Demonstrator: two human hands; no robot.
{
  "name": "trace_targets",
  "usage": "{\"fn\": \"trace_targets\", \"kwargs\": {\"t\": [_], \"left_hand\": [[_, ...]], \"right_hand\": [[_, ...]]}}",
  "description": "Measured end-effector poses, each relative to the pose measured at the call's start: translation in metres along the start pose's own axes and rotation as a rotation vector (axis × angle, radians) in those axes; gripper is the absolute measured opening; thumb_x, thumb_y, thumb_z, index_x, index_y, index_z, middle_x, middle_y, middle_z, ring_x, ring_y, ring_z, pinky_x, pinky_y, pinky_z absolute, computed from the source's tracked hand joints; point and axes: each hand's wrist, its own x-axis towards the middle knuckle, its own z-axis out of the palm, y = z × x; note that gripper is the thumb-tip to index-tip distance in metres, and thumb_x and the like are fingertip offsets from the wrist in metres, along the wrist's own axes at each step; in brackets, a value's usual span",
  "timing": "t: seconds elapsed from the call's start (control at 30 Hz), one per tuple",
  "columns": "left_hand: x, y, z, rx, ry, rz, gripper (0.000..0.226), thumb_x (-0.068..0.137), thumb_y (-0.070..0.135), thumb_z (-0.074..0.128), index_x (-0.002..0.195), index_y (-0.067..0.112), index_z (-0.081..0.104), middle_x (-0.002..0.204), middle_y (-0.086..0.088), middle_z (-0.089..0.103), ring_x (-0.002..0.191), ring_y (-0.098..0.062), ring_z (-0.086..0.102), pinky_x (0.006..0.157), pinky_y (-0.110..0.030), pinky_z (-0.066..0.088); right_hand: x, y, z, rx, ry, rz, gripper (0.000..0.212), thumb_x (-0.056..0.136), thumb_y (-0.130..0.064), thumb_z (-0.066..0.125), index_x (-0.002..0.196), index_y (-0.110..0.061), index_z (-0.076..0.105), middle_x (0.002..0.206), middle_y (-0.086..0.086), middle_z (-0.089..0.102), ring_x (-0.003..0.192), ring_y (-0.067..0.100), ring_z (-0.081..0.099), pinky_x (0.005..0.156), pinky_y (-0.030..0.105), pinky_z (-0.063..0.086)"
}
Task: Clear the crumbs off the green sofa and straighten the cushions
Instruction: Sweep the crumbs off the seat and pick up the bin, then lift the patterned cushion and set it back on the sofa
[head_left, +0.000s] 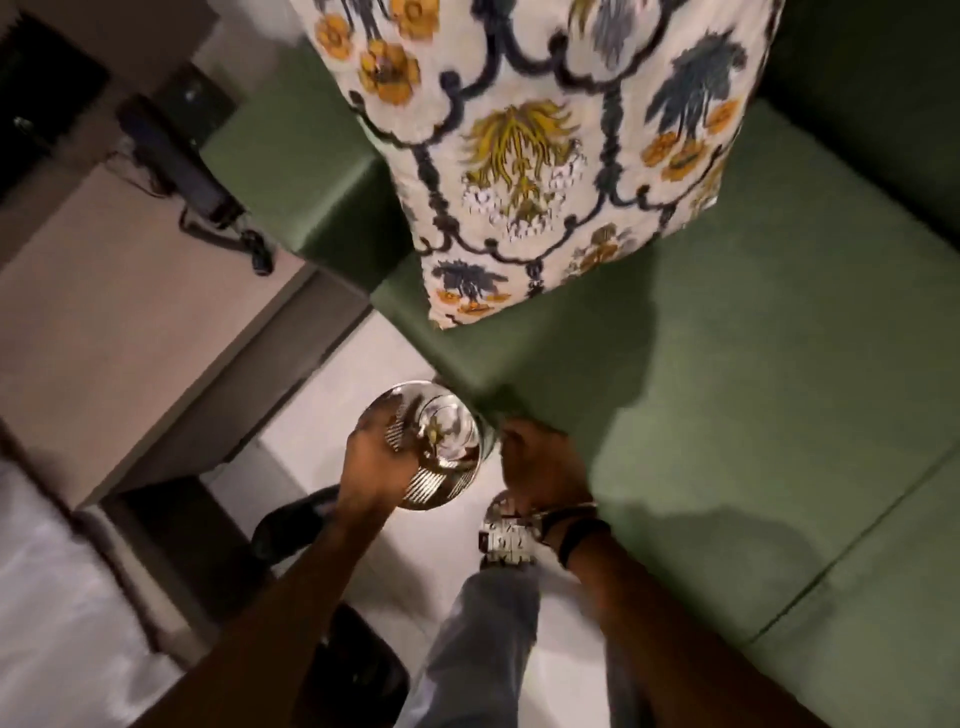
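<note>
**Bowl held at the sofa's front corner**

The left hand (375, 462) grips a shiny round metal bowl (434, 449) by its near rim, fingers curled over the edge, holding it in the air just below and beside the front corner of the green fabric sofa (753, 364). The bowl's polished inside reflects light and pattern; whether any crumbs lie in it cannot be told through the blur. The right hand (540, 462) rests at the edge of the seat cushion right next to the bowl, fingers bent down against the fabric; the blur hides whether it pinches anything, so its grip cannot be told. A dark band (584, 535) circles the right wrist.

Farther back on the seat, a large cream cushion printed with yellow and dark blue flowers (545, 156) stands tilted against the sofa's left armrest (291, 171). The seat to the right of it is bare green cloth with a seam running across.

Beneath the hands are the person's grey trouser leg (483, 634) and a patterned shoe (506, 535) on pale floor tiles (332, 395). A black corded device (176, 166) lies on the beige surface left of the sofa.
</note>
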Motion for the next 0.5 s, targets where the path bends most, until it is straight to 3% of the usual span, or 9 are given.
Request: {"fn": "trace_targets", "kwargs": {"t": [0.07, 0.1, 0.17, 0.23, 0.3, 0.33, 0.43, 0.5], "left_hand": [[0.004, 0.041, -0.006, -0.203, 0.073, 0.033, 0.045, 0.089, 0.006, 0.066, 0.131, 0.009, 0.052, 0.127, -0.005, 0.057, 0.116, -0.018, 0.056, 0.105, -0.036, 0.046], [0.011, 0.066, -0.009, -0.296, 0.088, 0.024, 0.053, 0.089, 0.015, 0.069, 0.136, 0.013, 0.045, 0.136, -0.005, 0.052, 0.122, -0.015, 0.051, 0.107, -0.039, 0.045], [0.031, 0.117, -0.016, -0.451, 0.067, 0.026, 0.076, 0.083, 0.032, 0.074, 0.145, 0.018, 0.032, 0.151, -0.004, 0.039, 0.134, -0.014, 0.042, 0.113, -0.043, 0.039], [0.054, 0.163, -0.021, -0.605, 0.041, 0.078, 0.092, 0.076, 0.036, 0.079, 0.149, 0.020, 0.025, 0.155, -0.005, 0.033, 0.138, -0.015, 0.041, 0.116, -0.045, 0.037], [0.075, 0.193, -0.022, -0.683, 0.072, 0.144, 0.097, 0.072, 0.031, 0.082, 0.149, 0.021, 0.025, 0.151, -0.006, 0.036, 0.136, -0.018, 0.044, 0.115, -0.047, 0.037], [0.085, 0.200, -0.023, -0.696, 0.088, 0.166, 0.097, 0.070, 0.029, 0.084, 0.147, 0.021, 0.026, 0.150, -0.006, 0.039, 0.135, -0.019, 0.045, 0.115, -0.047, 0.038], [0.099, 0.209, -0.022, -0.734, 0.105, 0.198, 0.094, 0.066, 0.024, 0.089, 0.141, 0.022, 0.034, 0.142, -0.003, 0.050, 0.128, -0.017, 0.054, 0.109, -0.046, 0.045], [0.100, 0.214, -0.017, -0.777, 0.073, 0.199, 0.091, 0.063, 0.018, 0.091, 0.138, 0.020, 0.039, 0.133, 0.001, 0.061, 0.119, -0.012, 0.062, 0.100, -0.038, 0.054]], "right_hand": [[0.020, 0.009, -0.052, -0.015, 0.206, -0.070, 0.013, 0.083, -0.014, 0.061, 0.088, -0.010, 0.073, 0.085, 0.019, 0.075, 0.072, 0.035, 0.070, 0.063, 0.032, 0.055], [0.037, 0.014, -0.081, 0.010, 0.314, -0.066, 0.013, 0.083, -0.013, 0.065, 0.094, -0.008, 0.071, 0.090, 0.019, 0.072, 0.077, 0.035, 0.069, 0.067, 0.029, 0.052], [0.080, 0.016, -0.142, 0.168, 0.447, 0.072, 0.044, 0.081, -0.020, 0.073, 0.120, -0.006, 0.058, 0.116, 0.020, 0.061, 0.102, 0.033, 0.060, 0.087, 0.034, 0.049], [0.132, 0.005, -0.194, 0.430, 0.407, 0.190, 0.078, 0.078, -0.028, 0.077, 0.141, -0.009, 0.035, 0.140, 0.013, 0.046, 0.121, 0.020, 0.048, 0.098, 0.030, 0.043], [0.182, -0.009, -0.231, 0.604, 0.293, 0.187, 0.091, 0.077, -0.029, 0.077, 0.147, -0.011, 0.023, 0.148, 0.009, 0.040, 0.127, 0.016, 0.044, 0.095, 0.018, 0.044], [0.199, -0.017, -0.241, 0.634, 0.211, 0.169, 0.095, 0.073, -0.030, 0.079, 0.147, -0.012, 0.023, 0.148, 0.009, 0.042, 0.127, 0.018, 0.046, 0.094, 0.018, 0.047], [0.212, -0.043, -0.251, 0.699, -0.016, 0.148, 0.098, 0.057, -0.033, 0.086, 0.140, -0.014, 0.038, 0.140, 0.012, 0.053, 0.122, 0.030, 0.055, 0.105, 0.049, 0.045], [0.195, -0.039, -0.252, 0.718, 0.126, 0.105, 0.078, 0.062, -0.020, 0.087, 0.130, -0.012, 0.049, 0.127, 0.010, 0.063, 0.111, 0.028, 0.063, 0.099, 0.051, 0.050]]}}
